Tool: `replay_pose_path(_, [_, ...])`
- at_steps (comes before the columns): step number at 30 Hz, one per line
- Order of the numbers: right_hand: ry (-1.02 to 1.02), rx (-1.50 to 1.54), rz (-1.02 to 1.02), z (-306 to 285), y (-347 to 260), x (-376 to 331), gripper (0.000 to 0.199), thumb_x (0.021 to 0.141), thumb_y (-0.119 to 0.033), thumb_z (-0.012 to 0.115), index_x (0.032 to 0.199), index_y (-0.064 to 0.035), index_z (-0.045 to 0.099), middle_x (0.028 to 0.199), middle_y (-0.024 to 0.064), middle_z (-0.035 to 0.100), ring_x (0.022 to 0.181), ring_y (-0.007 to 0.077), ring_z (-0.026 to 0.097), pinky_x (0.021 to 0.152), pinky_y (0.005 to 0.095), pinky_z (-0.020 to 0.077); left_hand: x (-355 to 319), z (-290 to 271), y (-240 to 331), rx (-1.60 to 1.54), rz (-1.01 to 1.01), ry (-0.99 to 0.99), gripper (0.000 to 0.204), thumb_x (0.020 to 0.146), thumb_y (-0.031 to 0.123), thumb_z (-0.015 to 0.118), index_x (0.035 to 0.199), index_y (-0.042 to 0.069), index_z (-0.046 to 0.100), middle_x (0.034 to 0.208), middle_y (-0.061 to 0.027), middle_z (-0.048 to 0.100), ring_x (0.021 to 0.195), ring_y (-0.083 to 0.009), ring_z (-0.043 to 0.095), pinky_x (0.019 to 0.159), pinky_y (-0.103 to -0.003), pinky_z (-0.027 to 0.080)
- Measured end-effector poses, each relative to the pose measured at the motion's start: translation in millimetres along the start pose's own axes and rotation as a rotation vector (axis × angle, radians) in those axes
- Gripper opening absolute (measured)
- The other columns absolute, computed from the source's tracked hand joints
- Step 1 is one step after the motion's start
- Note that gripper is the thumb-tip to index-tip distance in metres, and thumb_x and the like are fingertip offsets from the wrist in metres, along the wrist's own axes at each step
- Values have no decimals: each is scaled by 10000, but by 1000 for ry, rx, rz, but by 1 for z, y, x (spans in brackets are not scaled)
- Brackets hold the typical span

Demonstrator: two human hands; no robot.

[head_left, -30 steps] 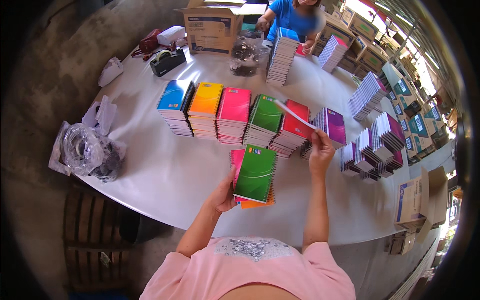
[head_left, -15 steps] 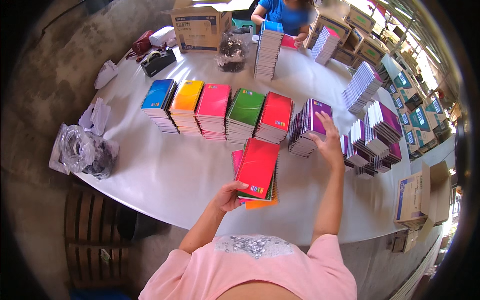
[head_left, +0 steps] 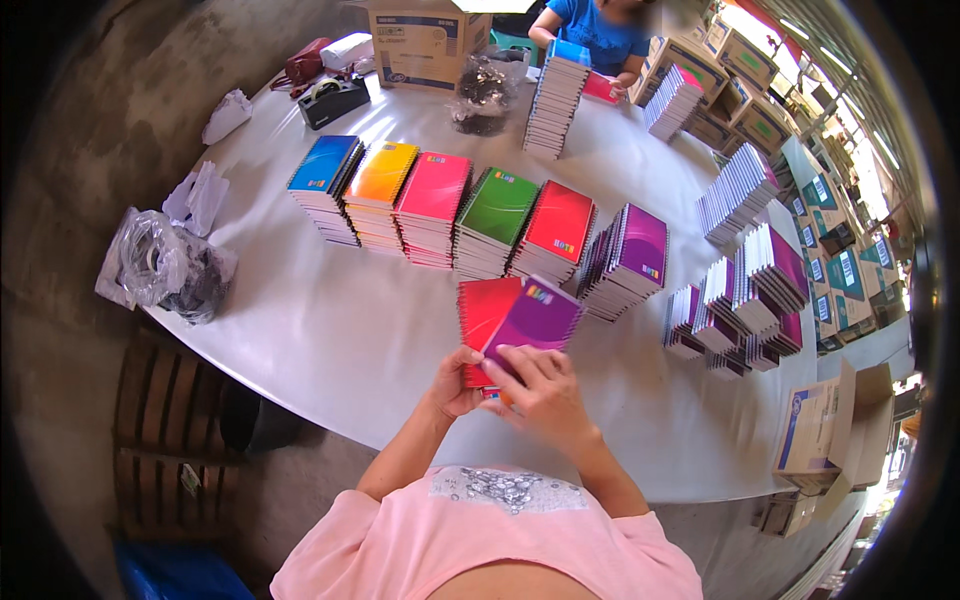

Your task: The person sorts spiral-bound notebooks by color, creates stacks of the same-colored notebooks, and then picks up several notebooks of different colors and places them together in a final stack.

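My left hand (head_left: 458, 385) grips a small stack of spiral notebooks, a red notebook (head_left: 482, 312) on top. A purple notebook (head_left: 533, 325) lies tilted over the red one, with my right hand (head_left: 545, 392) closed on its lower end. Just beyond stands a row of notebook stacks by colour: a blue stack (head_left: 325, 165), a yellow stack (head_left: 383, 170), a pink stack (head_left: 434, 187), a green stack (head_left: 497, 205), a red stack (head_left: 557, 222) and a purple stack (head_left: 641, 240). My fingers partly hide the lower covers in the held stack.
More purple notebooks (head_left: 775, 260) are piled at the right, near a tall stack (head_left: 735, 195). Across the white table (head_left: 330, 330) a person in blue (head_left: 600, 30) handles a notebook. A tape dispenser (head_left: 335, 100), a carton (head_left: 425, 45) and plastic bags (head_left: 170, 260) sit around the edges.
My right hand has come back from the purple stack with a purple notebook, now over the red one in my left hand. The view has shifted slightly.
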State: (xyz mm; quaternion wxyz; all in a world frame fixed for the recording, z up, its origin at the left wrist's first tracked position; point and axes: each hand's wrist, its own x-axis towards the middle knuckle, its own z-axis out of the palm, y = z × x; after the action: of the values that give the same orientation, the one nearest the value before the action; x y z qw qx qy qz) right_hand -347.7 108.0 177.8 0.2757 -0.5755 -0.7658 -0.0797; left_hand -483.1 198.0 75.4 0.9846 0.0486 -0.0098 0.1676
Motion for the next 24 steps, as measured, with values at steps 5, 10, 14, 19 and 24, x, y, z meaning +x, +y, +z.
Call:
replay_pose_path(5, [72,187,4,9,36,45,328,745,-246,652,1033,-92,621,1061,83,596,975,242,558,892,415,372,-30,-8,11,37,148,254,466,777,76,532,1207,-53,408,1124,-185,549,991,-278,587,839,-390,514])
replay_pose_path(10, [215,-215,334,43,113,66,311,773,-180,645,1070,-94,615,1107,98,596,1031,230,550,949,430,346,-51,6,35,211,176,281,478,784,66,549,1218,-52,386,1150,-172,538,1008,-260,582,865,-359,501])
replay_pose_path(14, [350,-184,352,62,98,47,263,786,-93,621,1049,-93,623,1057,81,626,961,240,590,969,427,343,-72,18,54,298,263,310,482,803,79,552,1230,-53,373,1149,-173,539,1009,-251,582,863,-344,502])
replay_pose_path(19, [389,-129,13,54,-21,49,237,759,-96,632,994,-126,641,1002,49,640,910,179,606,887,395,404,-86,-2,71,85,206,324,449,862,228,532,1220,-6,393,1102,-142,560,949,-205,609,788,-307,542])
replay_pose_path(24, [-25,83,-46,81,-80,70,241,723,-172,683,956,-118,653,965,58,644,891,198,605,827,373,427,-97,-14,95,58,127,156,442,807,170,521,1193,-17,416,1096,-153,564,971,-230,597,798,-354,529])
